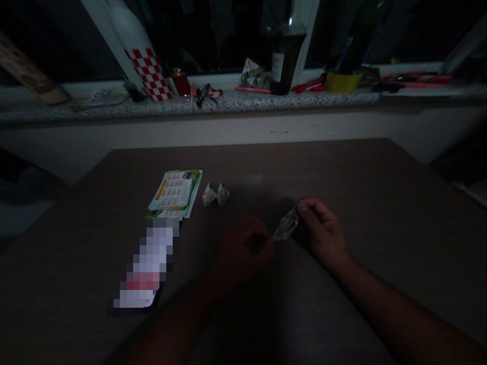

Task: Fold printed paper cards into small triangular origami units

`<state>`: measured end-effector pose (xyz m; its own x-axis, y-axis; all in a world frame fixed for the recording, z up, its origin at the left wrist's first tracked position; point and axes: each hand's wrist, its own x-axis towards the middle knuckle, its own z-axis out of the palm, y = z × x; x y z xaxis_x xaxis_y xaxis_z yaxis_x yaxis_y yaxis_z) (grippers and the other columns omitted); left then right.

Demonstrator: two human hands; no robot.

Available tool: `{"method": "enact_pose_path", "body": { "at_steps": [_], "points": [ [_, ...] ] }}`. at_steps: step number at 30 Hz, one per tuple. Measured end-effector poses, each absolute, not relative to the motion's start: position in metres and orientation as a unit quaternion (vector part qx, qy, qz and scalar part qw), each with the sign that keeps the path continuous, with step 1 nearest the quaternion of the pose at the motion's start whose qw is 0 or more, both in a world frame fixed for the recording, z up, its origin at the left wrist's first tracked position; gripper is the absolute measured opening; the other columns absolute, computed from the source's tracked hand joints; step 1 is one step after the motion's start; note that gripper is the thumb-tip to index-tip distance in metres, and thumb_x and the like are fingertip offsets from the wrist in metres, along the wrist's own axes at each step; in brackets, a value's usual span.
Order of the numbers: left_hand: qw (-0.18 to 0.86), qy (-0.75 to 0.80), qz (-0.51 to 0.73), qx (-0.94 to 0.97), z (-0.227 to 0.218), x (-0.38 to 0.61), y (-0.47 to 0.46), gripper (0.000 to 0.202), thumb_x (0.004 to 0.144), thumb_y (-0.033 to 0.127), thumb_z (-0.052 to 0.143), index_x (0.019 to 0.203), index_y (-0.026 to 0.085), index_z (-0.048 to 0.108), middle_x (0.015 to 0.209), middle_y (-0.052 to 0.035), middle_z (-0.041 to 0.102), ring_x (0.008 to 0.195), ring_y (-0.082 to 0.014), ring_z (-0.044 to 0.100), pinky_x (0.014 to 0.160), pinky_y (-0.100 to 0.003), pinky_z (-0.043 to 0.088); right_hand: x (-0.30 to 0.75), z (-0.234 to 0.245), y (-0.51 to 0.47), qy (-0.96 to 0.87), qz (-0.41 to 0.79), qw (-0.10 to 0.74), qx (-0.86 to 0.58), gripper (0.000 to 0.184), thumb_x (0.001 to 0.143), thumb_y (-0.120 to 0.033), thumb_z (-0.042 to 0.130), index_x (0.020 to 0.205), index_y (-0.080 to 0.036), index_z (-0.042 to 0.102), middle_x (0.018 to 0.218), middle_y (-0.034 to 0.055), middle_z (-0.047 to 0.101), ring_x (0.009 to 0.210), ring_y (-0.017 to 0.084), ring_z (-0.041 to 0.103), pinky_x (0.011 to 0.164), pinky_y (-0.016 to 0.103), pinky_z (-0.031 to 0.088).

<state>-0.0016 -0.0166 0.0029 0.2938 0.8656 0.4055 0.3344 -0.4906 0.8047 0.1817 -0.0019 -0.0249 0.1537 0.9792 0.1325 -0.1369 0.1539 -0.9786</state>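
Note:
A small folded piece of printed paper (287,224) is stretched between my two hands, just above the table. My right hand (325,228) pinches its upper right end between thumb and fingers. My left hand (245,246), dark in shadow, is closed at the lower left tip of the paper. Its fingertips are hard to see, but they appear to grip that tip. Beyond my left hand, a folded paper shape with two pointed parts (221,194) stands on the table. To its left lies a stack of printed calendar cards (177,190) in green and white.
A phone (152,263) with a pixelated screen lies left of my hands on the wooden table (342,167). Behind, a granite windowsill (236,104) carries a red-checked white bottle (146,66), a dark labelled bottle (285,61), a yellow holder (343,81) and several small items.

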Motion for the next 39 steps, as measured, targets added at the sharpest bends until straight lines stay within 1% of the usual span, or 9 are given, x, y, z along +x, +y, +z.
{"method": "enact_pose_path", "body": {
  "at_steps": [4,9,13,18,23,28,32,34,39],
  "points": [
    [0.246,0.341,0.443,0.792,-0.002,0.003,-0.020,0.008,0.070,0.010,0.063,0.071,0.017,0.059,0.074,-0.0019,0.063,0.066,-0.0111,0.059,0.059,-0.020,0.045,0.173,-0.024,-0.006,-0.447,0.457,0.621,-0.453,0.021,0.085,-0.042,0.062,0.084,-0.021,0.058,0.065,-0.0037,0.054,0.057,0.011,0.050,0.053,0.022,0.042],
    [0.200,0.277,0.412,0.845,-0.006,0.010,-0.027,0.005,0.075,0.013,0.061,0.076,0.018,0.059,0.079,-0.0043,0.066,0.073,-0.0138,0.061,0.065,-0.022,0.047,0.165,-0.020,-0.013,-0.460,0.436,0.612,-0.473,0.023,0.088,-0.044,0.057,0.087,-0.022,0.053,0.060,-0.0049,0.049,0.048,0.010,0.045,0.042,0.021,0.036],
    [0.259,0.280,0.392,0.837,0.000,0.008,-0.028,0.002,0.080,0.018,0.059,0.078,0.017,0.059,0.078,-0.0049,0.065,0.073,-0.0141,0.060,0.068,-0.024,0.046,0.165,-0.019,-0.015,-0.498,0.402,0.599,-0.481,0.021,0.090,-0.042,0.054,0.087,-0.022,0.052,0.059,-0.0045,0.047,0.048,0.010,0.044,0.042,0.021,0.035],
    [0.358,0.394,0.358,0.767,0.005,0.005,-0.024,0.020,0.090,0.030,0.049,0.078,0.016,0.058,0.072,-0.0023,0.060,0.066,-0.0133,0.055,0.063,-0.025,0.041,0.167,-0.017,-0.018,-0.612,0.294,0.551,-0.484,0.010,0.092,-0.030,0.051,0.089,-0.022,0.055,0.066,-0.0022,0.053,0.053,0.011,0.050,0.048,0.022,0.040],
    [0.402,0.399,0.323,0.758,0.002,0.008,-0.023,0.027,0.091,0.034,0.046,0.076,0.016,0.060,0.070,-0.0017,0.059,0.065,-0.0135,0.054,0.062,-0.025,0.040,0.165,-0.015,-0.023,-0.692,0.245,0.491,-0.469,0.006,0.090,-0.024,0.053,0.094,-0.022,0.057,0.075,0.0012,0.062,0.061,0.013,0.058,0.056,0.024,0.045],
    [0.402,0.402,0.340,0.749,0.004,0.006,-0.023,0.026,0.091,0.032,0.047,0.074,0.016,0.060,0.071,-0.0012,0.059,0.067,-0.0135,0.055,0.065,-0.025,0.041,0.166,-0.017,-0.022,-0.631,0.355,0.513,-0.462,0.017,0.092,-0.037,0.052,0.094,-0.022,0.056,0.066,-0.0018,0.055,0.055,0.012,0.052,0.050,0.023,0.041],
    [0.469,0.419,0.374,0.682,0.005,0.000,-0.021,0.025,0.090,0.035,0.050,0.077,0.016,0.061,0.072,-0.0001,0.059,0.068,-0.0133,0.055,0.065,-0.023,0.043,0.173,-0.017,-0.018,-0.630,0.488,0.456,-0.396,0.038,0.092,-0.050,0.046,0.070,-0.019,0.051,0.054,-0.0049,0.042,0.044,0.008,0.038,0.040,0.020,0.030],
    [0.514,0.411,0.389,0.645,0.003,-0.001,-0.019,0.026,0.089,0.037,0.052,0.077,0.016,0.061,0.070,0.0004,0.058,0.066,-0.0127,0.053,0.064,-0.023,0.042,0.175,-0.017,-0.017,-0.658,0.505,0.420,-0.368,0.044,0.092,-0.051,0.044,0.061,-0.019,0.045,0.051,-0.0049,0.039,0.043,0.008,0.035,0.040,0.021,0.027],
    [0.570,0.403,0.391,0.600,-0.004,0.001,-0.017,0.029,0.085,0.042,0.057,0.077,0.015,0.062,0.069,0.0004,0.056,0.065,-0.0119,0.050,0.061,-0.022,0.040,0.176,-0.012,-0.021,-0.692,0.492,0.384,-0.362,0.045,0.096,-0.046,0.038,0.061,-0.019,0.046,0.050,-0.0046,0.037,0.043,0.008,0.034,0.040,0.020,0.026]
  ]
}}
